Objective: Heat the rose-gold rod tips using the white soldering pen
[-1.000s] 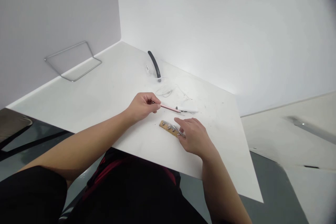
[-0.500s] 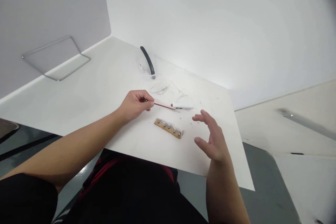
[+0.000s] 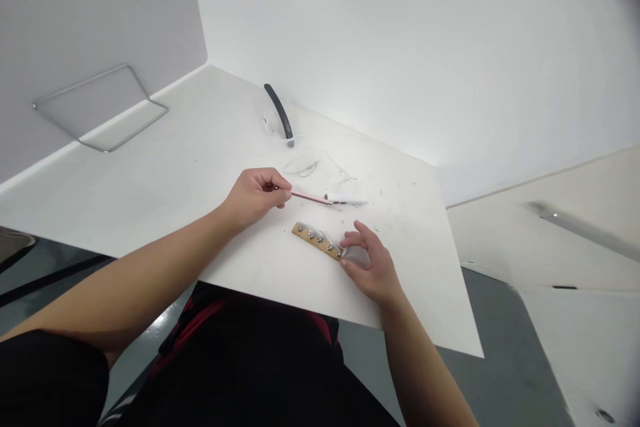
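Swung back in from its wide spread, the right hand (image 3: 373, 265) closes its fingers narrowly on the end of the studded wooden strip (image 3: 315, 240), which a slack pinch could skid into the pink pencil (image 3: 309, 197) just beyond, pinched by the left hand (image 3: 254, 197).

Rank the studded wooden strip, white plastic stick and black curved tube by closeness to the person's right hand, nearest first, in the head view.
From the right hand:
1. Tan wooden strip with metal studs: touching the hand, on its left.
2. White plastic stick: just ahead of the hand.
3. Black curved rubber tube: far ahead, leftward.
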`<state>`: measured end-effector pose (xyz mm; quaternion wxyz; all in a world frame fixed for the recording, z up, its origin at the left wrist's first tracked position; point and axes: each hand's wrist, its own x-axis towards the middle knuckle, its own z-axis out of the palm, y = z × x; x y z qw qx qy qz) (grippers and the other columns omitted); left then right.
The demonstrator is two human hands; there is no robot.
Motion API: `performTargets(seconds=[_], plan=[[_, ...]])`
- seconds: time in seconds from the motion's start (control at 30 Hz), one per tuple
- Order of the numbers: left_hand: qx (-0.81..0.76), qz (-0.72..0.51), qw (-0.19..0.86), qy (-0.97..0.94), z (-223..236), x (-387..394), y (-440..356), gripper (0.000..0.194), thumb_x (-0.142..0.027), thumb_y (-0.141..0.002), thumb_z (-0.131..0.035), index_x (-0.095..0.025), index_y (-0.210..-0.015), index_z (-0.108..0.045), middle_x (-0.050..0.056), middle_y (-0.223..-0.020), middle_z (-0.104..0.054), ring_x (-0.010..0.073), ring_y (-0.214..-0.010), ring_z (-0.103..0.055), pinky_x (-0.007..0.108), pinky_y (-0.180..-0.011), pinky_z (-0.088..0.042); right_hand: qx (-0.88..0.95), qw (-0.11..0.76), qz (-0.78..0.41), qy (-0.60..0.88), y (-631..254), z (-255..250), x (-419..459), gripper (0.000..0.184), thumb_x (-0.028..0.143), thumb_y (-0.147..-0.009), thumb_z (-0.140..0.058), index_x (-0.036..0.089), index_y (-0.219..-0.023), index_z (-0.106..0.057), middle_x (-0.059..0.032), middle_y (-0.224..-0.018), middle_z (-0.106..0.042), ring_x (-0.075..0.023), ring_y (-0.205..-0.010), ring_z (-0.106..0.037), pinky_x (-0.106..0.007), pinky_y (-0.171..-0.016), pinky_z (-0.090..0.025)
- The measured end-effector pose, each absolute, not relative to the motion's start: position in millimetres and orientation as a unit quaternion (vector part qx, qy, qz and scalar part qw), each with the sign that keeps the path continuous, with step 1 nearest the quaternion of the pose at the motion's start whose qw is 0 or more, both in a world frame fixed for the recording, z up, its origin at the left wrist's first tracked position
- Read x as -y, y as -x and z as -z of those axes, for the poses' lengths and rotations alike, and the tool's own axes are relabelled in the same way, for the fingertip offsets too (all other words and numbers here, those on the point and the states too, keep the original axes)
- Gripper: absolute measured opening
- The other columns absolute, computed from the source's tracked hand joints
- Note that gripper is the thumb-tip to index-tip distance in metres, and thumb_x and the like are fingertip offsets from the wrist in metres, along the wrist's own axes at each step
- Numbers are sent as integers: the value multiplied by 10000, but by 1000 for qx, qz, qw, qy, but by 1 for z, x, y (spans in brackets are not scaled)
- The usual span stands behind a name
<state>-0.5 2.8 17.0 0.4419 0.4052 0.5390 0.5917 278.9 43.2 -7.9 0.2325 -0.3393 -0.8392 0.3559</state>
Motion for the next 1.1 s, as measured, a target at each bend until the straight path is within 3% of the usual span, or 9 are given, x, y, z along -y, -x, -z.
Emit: performTargets(seconds=[0.27,0.6,0.87,1.1], plan=[[-542,-591,436,-408,-17,-3,0,18,-130,-642,-635,-142,-651,-624,-17,-555,-577,90,-522,-551,227,-531,-462,844,190,-346,364,-279,11,-44,752,150,-701,-587,263,-1351,-226,-42,-992,-581,-246,-1086,-488,-475,-947,-379],[-543,-586,440,-410,-19,-1,-1,18,-137,-649,-643,-143,-655,-627,-23,-551,-576,84,-513,-554,216,-526,-473,812,240,-367,384,-274,18,-44,648,132,-709,-572,256,-1294,-321,-6,-818,-606,-217,-996,-542,-445,-926,-401],[-537,-586,446,-412,-14,-2,-1,24,-142,-656,-649,-142,-663,-626,-18,-562,-576,88,-521,-556,223,-530,-473,815,224,-359,395,-271,16,-45,627,136,-685,-586,243,-1261,-365,-19,-819,-620,-229,-980,-548,-415,-826,-476],[-537,-584,445,-415,-12,-2,0,31,-148,-653,-654,-143,-677,-635,-11,-581,-584,95,-531,-560,237,-542,-474,800,234,-376,405,-269,13,-41,637,121,-687,-564,244,-1271,-341,-8,-797,-625,-200,-833,-595,-356,-716,-514]])
